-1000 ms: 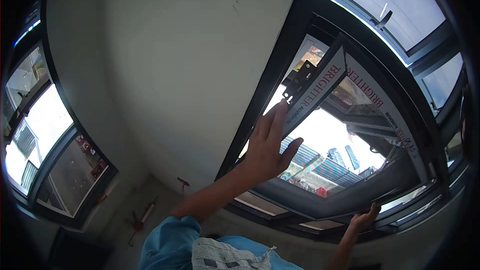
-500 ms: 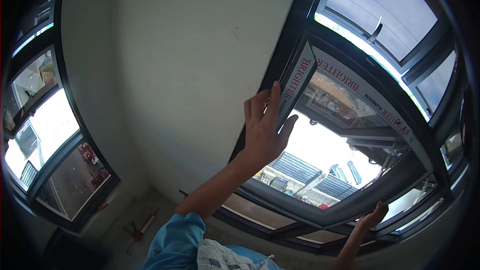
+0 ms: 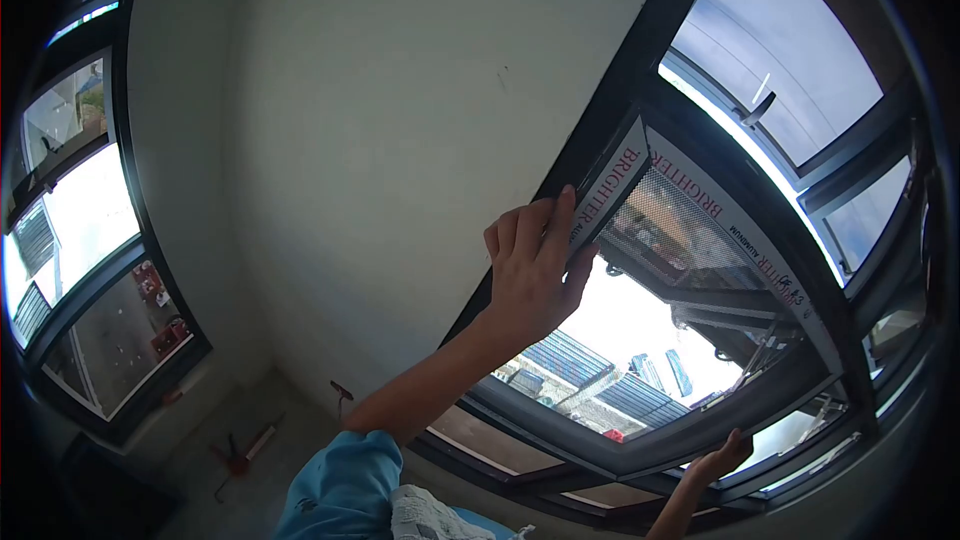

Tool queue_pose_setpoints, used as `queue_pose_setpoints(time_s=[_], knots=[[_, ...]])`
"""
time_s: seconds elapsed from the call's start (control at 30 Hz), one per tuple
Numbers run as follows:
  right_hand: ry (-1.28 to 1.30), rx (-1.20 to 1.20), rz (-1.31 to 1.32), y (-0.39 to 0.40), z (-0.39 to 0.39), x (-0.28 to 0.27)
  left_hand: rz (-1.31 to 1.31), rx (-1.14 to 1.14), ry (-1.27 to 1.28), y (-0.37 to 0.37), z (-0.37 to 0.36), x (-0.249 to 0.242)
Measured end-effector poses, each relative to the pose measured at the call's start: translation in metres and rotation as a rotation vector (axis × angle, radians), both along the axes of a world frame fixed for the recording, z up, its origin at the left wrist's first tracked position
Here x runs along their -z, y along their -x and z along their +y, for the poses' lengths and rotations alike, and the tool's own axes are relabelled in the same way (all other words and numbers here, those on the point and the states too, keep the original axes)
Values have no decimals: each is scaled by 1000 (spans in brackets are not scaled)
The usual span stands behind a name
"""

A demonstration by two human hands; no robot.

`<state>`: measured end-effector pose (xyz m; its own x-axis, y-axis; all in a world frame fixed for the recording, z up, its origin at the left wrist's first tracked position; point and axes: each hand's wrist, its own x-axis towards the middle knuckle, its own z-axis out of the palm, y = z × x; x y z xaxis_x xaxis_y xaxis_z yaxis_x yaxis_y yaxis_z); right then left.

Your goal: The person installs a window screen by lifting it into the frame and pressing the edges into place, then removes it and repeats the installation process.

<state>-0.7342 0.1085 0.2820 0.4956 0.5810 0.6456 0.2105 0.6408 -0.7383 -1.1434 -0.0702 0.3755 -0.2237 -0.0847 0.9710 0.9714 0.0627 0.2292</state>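
A dark-framed mesh window screen (image 3: 690,423) sits tilted at the window opening, with white protective tape (image 3: 690,185) printed "BRIGHTER ALUMINUM" along its left and upper sides. My left hand (image 3: 530,275) grips its left side, fingers over the outer edge and thumb at the inner edge. Lower right, my right hand (image 3: 722,457) holds the bottom rail from below; part of its fingers is hidden. Around the screen runs the dark window frame (image 3: 610,90), close to my left fingertips.
An open sash with a handle (image 3: 758,110) is above. A pale wall (image 3: 400,120) lies left of the frame, with another window (image 3: 110,330) farther left. On the floor are a red-handled tool (image 3: 238,462) and a hammer-like tool (image 3: 341,395).
The camera view has shifted, so the window's upper part sits farther right and its lower part farther left. Both hands keep their hold on the screen.
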Motion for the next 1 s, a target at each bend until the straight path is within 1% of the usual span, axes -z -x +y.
queue_pose_setpoints(time_s=[0.13, 0.23, 0.33, 0.43, 0.53, 0.63, 0.73, 0.77, 0.8, 0.87, 0.9, 0.93, 1.0], knots=[[31, 41, -71, -2, 0, -1, -1, 19, 3, 2, -3, 3], [71, 69, -130, 1, -9, -4, 9, -7, 14, 5, -3, 4], [9, 72, -93, 12, -12, -4, 10, 20, -13, 6, -1, 4], [30, 193, -177, 2, 1, 4, 23, -41, 5, 6, 2, 6], [11, 178, -214, -1, 2, 3, 59, -121, 0, 8, 6, 10], [32, 210, -314, -1, -4, -2, 45, -121, 21, 10, 3, 11], [-82, 86, -170, 11, -6, -3, 62, -80, -21, 15, 1, 10], [-44, 122, -134, 16, -11, -8, 83, -80, -28, 17, 0, 10], [-70, 140, -112, 14, -6, -8, 91, -85, -27, 19, -1, 9], [-108, 159, -109, 6, 16, 3, 106, -83, -21, 24, -5, 11], [-111, 113, -108, 5, 20, 1, 123, -81, -28, 27, -6, 9], [-86, 140, -145, 2, 20, -2, 132, -67, -26, 30, -6, 7], [-51, 207, -187, 20, 7, -9, 163, -55, -21, 35, -5, 10]])
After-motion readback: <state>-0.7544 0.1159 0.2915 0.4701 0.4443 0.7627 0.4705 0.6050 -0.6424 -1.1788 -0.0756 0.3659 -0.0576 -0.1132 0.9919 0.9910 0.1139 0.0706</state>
